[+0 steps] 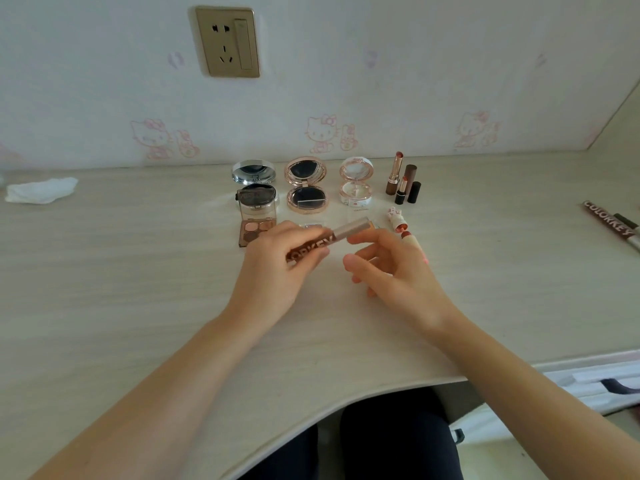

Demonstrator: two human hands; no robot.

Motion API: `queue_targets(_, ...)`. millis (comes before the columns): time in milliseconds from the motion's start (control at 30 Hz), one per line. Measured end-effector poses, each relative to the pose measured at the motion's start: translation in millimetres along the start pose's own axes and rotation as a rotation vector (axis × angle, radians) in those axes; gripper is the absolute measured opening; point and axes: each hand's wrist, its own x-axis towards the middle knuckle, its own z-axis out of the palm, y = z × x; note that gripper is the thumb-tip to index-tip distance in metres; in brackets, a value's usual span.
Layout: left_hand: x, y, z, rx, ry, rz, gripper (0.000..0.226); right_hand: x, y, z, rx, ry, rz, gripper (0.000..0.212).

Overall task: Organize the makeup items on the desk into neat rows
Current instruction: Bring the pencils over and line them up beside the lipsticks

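— What are we holding over the desk (pixel 138 289)?

— Our left hand (pixel 277 268) is gripping the brown lip gloss tube (pixel 329 239), fingers curled round it. The tube is sitting just in front of the eyeshadow palette (pixel 257 221).

— And to the right of the palette?

— Our right hand (pixel 394 268) is hanging loose with nothing in it, one fingertip near the tube's silver cap. Behind the palette, three open compacts (pixel 306 185) are lying in a row.

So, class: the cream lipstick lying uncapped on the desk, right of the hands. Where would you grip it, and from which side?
Grip the cream lipstick by its barrel, probably from above, pinching across its width. It lies flat with its exposed red tip pointing away, toward its cap, so keep fingers off that end.
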Motion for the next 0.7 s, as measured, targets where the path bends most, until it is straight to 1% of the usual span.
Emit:
queue_targets(67,-2,-5,0,0.076,-0.05,0.097,0.028,-1,-2,-5,0.043,-0.001,-0.008,0.023)
queue_targets(100,-3,-6,0,0.108,-0.075,0.128,0.028,-1,-2,-7,0.048,0.0,-0.013,0.019)
queue_targets(133,-4,-7,1,0.139,-0.098,0.157,0.028,-1,-1,-7,0.021,0.008,-0.015,0.02)
queue_targets(200,-7,-7,3,0.184,-0.116,0.209,0.032,-1,6,-7,-0.101,0.024,-0.015,0.032)
queue_targets(233,-8,-7,4,0.185,-0.109,0.218,0.036,-1,9,-7,-0.134,0.03,-0.013,0.034)
queue_targets(300,-9,-6,4,0.144,-0.066,0.193,0.039,-2,13,-7,-0.136,0.043,-0.021,0.031)
queue_targets(367,-10,-7,3,0.117,-0.04,0.18,0.03,-3,14,-8,-0.118,0.049,-0.033,0.03)
queue_targets(467,-11,-6,4,0.105,-0.066,0.187,0.02,-5,11,-9,-0.088,0.035,-0.049,0.025)
queue_targets(567,-11,-6,4,0.073,-0.083,0.155,0.019,-6,11,-10,-0.075,0.035,-0.063,0.022)
queue_targets(700,-10,-5,4,0.02,-0.115,0.116,0.018,-6,12,-11,-0.086,0.034,-0.088,0.024)
